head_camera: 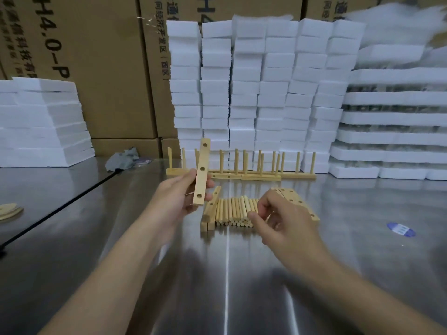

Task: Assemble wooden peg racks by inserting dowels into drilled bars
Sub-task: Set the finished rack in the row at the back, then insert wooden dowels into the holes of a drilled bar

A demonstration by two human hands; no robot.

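Our left hand (179,198) grips a pale wooden bar with three drilled holes (202,172), upright above the shiny steel worktop (242,274). Our right hand (280,221) curls over the flat row of light wooden dowels (232,211); we cannot tell whether it pinches one.

Head view — looks forward, down at table (72,238).

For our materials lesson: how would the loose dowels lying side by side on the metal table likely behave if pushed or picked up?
The dowels are round and lie on a smooth, shiny table, so a sideways push would probably roll them. They look like thin wood: likely stiff and light.
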